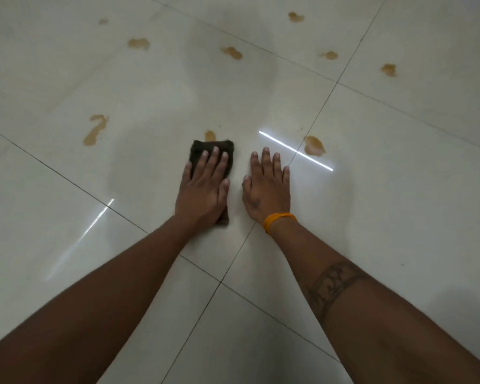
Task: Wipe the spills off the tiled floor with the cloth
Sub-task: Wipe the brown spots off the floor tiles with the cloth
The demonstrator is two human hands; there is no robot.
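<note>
A dark brown folded cloth (205,146) lies flat on the white tiled floor (372,217). My left hand (203,189) presses down on it with fingers spread, covering most of it. Just beyond the cloth's far edge sits a small brown spill (210,135). My right hand (266,187), with an orange band at the wrist, rests flat and empty on the tile beside the cloth. Another brown spill (313,146) lies a little past my right fingertips, and a long one (95,129) is to the left.
Several more brown spills dot the far tiles, such as a spill at the far left (138,43), one at the far middle (232,52) and one at the far right (389,69). Dark grout lines cross the glossy floor, which reflects bright light strips.
</note>
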